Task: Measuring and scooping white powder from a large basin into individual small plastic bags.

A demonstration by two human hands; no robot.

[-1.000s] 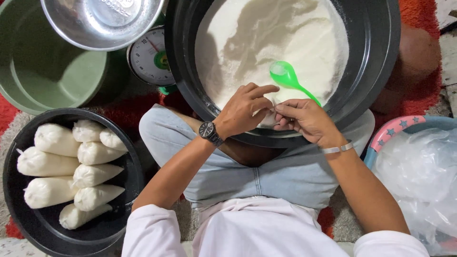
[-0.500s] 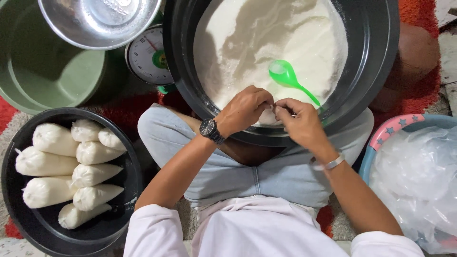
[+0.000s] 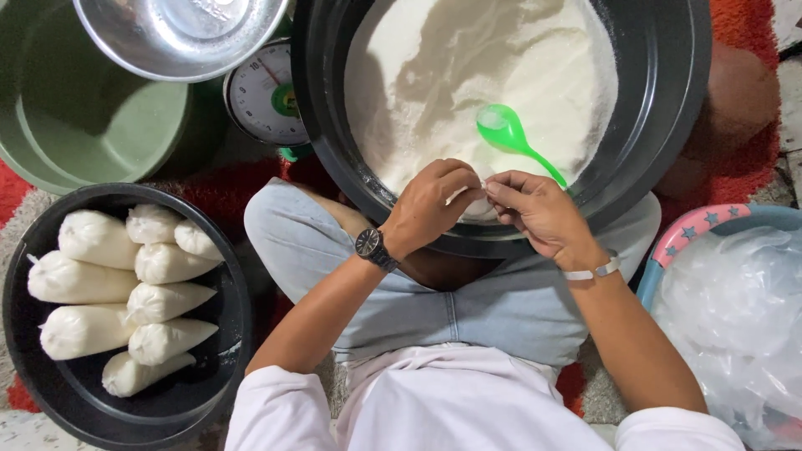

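Observation:
A large black basin [image 3: 668, 125] full of white powder [image 3: 468, 75] rests on my lap. A green plastic spoon [image 3: 510, 138] lies on the powder. My left hand [image 3: 434, 205] and my right hand [image 3: 539, 213] meet at the basin's near rim, fingertips pinched together on a small clear plastic bag [image 3: 472, 200] that is mostly hidden by my fingers. A watch is on my left wrist, a pale band on my right.
A smaller black basin [image 3: 50, 376] at the left holds several filled, tied white bags [image 3: 125, 292]. Behind it stand a green tub [image 3: 75, 125], a steel bowl [image 3: 180, 33] and a dial kitchen scale [image 3: 263, 92]. A blue basket [image 3: 710, 221] with empty clear bags sits at the right.
My hands have drawn closer, fingertips now pinching together over the bag at the rim. The view has shifted slightly; the spoon has not moved.

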